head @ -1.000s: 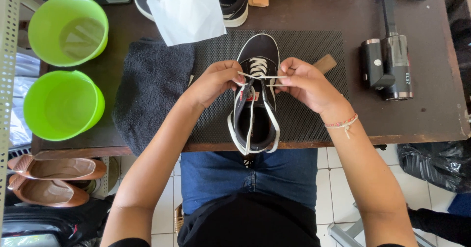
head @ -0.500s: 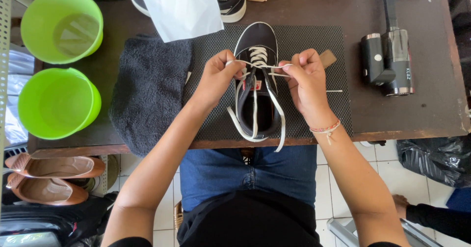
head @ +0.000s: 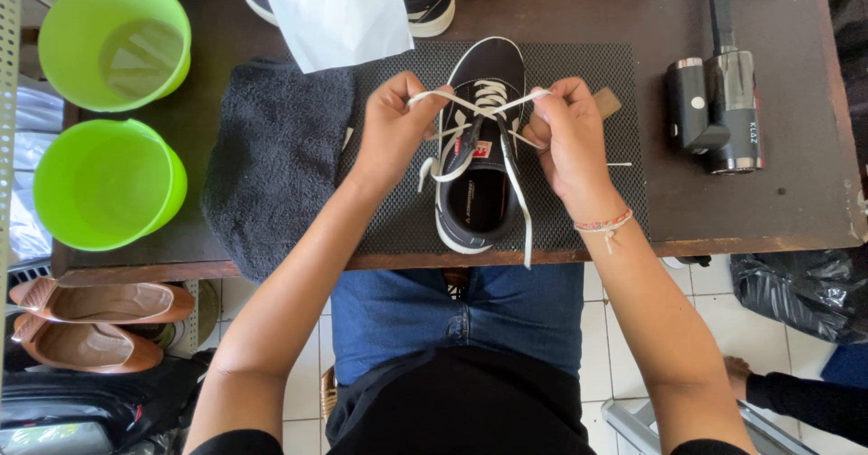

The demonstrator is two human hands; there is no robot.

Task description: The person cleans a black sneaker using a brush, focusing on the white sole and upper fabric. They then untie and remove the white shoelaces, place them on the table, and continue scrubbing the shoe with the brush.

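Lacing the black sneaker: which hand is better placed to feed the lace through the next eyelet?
Probably right. The right hand pinches a white lace taut beside the eyelets of the sneaker, with a long free end trailing. The left hand holds the other end farther out.

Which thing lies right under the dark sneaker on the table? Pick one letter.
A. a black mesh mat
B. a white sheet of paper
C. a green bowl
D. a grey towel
A: the dark sneaker sits on the black mesh mat, while the grey towel lies to its left, and both the left hand and right hand pull its white laces.
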